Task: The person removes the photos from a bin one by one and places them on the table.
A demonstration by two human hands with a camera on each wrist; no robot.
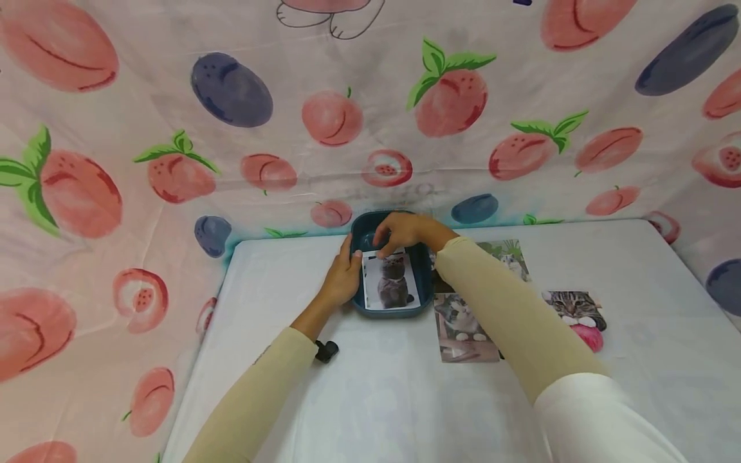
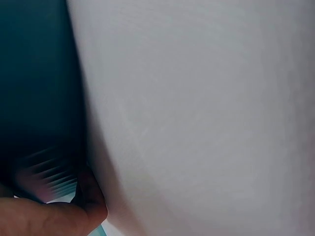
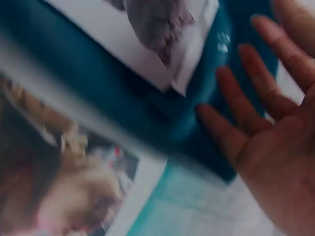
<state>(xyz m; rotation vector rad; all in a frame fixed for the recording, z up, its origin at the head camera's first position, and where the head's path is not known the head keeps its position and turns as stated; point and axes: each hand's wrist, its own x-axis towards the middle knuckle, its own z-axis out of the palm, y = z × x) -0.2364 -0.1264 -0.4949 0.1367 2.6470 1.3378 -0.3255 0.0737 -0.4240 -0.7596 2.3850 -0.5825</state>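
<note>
A dark teal plastic tub (image 1: 425, 283) stands at the table's back edge. On top in it lies a photo card of a grey cat sitting (image 1: 393, 283), with another card edge beneath it in the right wrist view. My left hand (image 1: 343, 276) holds the tub's left wall; in the left wrist view its fingers (image 2: 91, 194) bend at the tub's edge. Over the far end of the tub hovers my right hand (image 1: 402, 230), fingers loosely bent and spread. The right wrist view shows its fingers (image 3: 251, 115) apart from the card, holding nothing.
Right of the tub lie more cat photos: a grey-and-white cat (image 1: 457, 328), a partly covered one with greenery (image 1: 512, 254), and a tabby with a pink ball (image 1: 576, 315). A fruit-print cloth (image 1: 359, 83) hangs behind the white-covered table (image 1: 370, 399).
</note>
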